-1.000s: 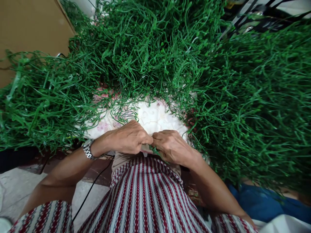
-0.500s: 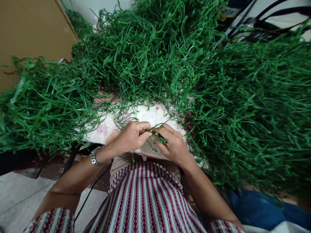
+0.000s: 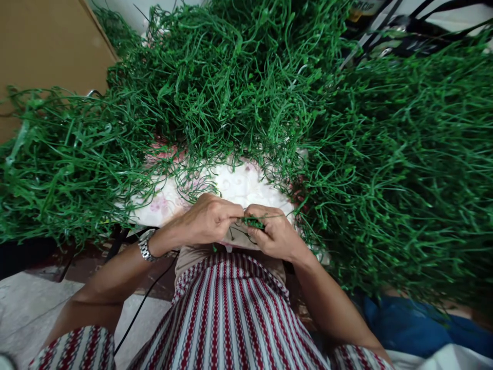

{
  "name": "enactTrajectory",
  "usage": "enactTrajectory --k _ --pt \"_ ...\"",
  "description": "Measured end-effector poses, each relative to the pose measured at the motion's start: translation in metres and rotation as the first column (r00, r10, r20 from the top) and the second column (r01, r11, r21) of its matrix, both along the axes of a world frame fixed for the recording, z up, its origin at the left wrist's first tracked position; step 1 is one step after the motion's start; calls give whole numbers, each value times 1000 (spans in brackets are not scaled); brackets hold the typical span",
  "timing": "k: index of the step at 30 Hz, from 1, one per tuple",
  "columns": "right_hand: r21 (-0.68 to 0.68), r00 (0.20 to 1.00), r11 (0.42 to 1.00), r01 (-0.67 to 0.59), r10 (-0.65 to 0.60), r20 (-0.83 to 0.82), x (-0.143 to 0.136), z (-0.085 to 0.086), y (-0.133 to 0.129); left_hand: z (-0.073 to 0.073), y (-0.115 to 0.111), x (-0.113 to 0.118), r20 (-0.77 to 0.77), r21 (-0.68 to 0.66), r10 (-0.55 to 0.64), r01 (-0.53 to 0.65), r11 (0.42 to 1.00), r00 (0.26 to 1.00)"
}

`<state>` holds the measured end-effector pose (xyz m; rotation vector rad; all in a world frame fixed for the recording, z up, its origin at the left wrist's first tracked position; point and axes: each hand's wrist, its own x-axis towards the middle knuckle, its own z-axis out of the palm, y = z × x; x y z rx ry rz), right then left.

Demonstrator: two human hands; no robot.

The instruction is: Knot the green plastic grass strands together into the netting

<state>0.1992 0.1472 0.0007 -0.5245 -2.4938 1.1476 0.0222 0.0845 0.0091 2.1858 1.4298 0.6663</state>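
Note:
Both hands meet over the front edge of a white flowered cloth (image 3: 246, 182). My left hand (image 3: 213, 218), with a metal watch on the wrist, is closed in a pinch on thin green stems close to the other hand's fingertips. Curled round a small bunch of green plastic-looking stems (image 3: 254, 222) is my right hand (image 3: 275, 231), closed with the thumb below. A few stem ends hang down between the hands. Just beyond lies a large heap of the same stringy green stems (image 3: 231, 87), with loose strands trailing onto the cloth.
More stems pile up at the left (image 3: 69, 159) and in a big mound at the right (image 3: 404, 180). A tan board (image 3: 50, 46) stands at the back left. Dark straps and a bag (image 3: 408, 41) lie at the back right. Blue fabric (image 3: 416, 326) is low on the right.
My fingers have shifted slightly on the stems, and the right hand's fingers are more curled. The view has moved a little; the heaps look the same.

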Motion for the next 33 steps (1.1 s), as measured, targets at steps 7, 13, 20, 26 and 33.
enactTrajectory --k 7,13,20,26,33 --pt "19 957 965 -262 257 135 3 -2 8 0 0 -8 -233 51 -340 361 931 911" --pt "165 906 931 -324 256 336 2 10 9 16 4 1 -344 -44 -438 452 891 830" --pt "279 855 873 -400 246 456 9 17 0 23 5 -1 -363 -109 -486 482 869 795" --pt "384 989 923 -37 -22 149 16 23 9 31 13 -15 -89 -46 -197 194 980 976" --pt "81 896 901 426 -407 -177 13 5 15 12 6 -13 384 -331 243 -113 937 891"
